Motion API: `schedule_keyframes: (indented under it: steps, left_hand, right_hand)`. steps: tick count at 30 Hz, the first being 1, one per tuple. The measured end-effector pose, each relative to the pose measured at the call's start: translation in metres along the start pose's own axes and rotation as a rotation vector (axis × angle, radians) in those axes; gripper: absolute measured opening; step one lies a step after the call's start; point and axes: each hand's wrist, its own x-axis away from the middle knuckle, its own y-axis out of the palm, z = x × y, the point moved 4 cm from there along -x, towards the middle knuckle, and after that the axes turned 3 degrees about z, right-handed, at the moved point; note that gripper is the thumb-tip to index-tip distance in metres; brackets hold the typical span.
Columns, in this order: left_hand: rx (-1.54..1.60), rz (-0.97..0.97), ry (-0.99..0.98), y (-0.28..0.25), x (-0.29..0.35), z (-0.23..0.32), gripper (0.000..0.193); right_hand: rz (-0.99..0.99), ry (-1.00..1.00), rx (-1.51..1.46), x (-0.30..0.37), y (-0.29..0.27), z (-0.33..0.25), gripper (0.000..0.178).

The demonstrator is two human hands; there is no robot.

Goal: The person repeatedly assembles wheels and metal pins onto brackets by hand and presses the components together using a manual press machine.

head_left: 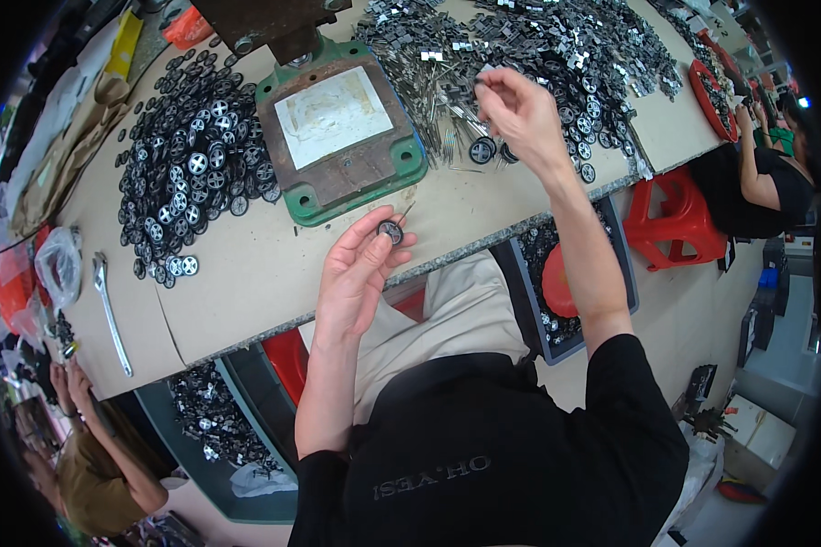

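Note:
My left hand [360,260] is closed at the table's front edge, pinching a small black toy wheel [390,231] with silver spokes. A thin metal axle [409,211] sticks out from the wheel. My right hand [523,118] is raised over the right part of the table, thumb and fingers pinched together. A small dark piece shows at its fingertips, too little of it to name. Below that hand lie thin metal axles [447,141] and a loose wheel [482,150]. Behind it spreads a large heap of small grey and black parts [556,41].
A green-framed press base [342,196] with a white plate stands mid-table. Left of it are a heap of wheels [196,164] and a wrench [109,310]. Bins of parts [625,301] flank my lap below the table. Other people work at both sides, by a red stool [675,228].

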Motion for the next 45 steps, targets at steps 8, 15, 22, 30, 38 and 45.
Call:
schedule_keyframes:
  steps: [8,15,22,30,38,45]
  left_hand:
    - [-0.008,0.047,0.060,0.005,0.002,-0.002,0.033]
    - [0.000,0.085,0.084,-0.003,0.013,0.001,0.033]
    - [-0.034,0.068,0.074,0.002,0.017,-0.002,0.032]
    - [-0.064,0.067,0.057,0.006,0.017,-0.003,0.031]
    - [-0.065,0.054,0.073,0.006,0.017,-0.004,0.031]
    - [-0.100,0.096,0.099,0.004,0.018,-0.003,0.030]
  right_hand:
    - [-0.109,-0.067,-0.027,0.070,0.026,-0.023,0.029]
    - [-0.104,-0.392,0.448,0.093,0.024,-0.032,0.026]
    - [-0.157,-0.049,0.091,0.095,0.023,-0.018,0.024]
    - [-0.208,0.359,-0.636,0.105,0.034,-0.006,0.022]
    - [-0.223,0.388,-0.660,0.104,0.037,-0.004,0.021]
    - [-0.235,0.417,-0.680,0.106,0.038,-0.003,0.022]
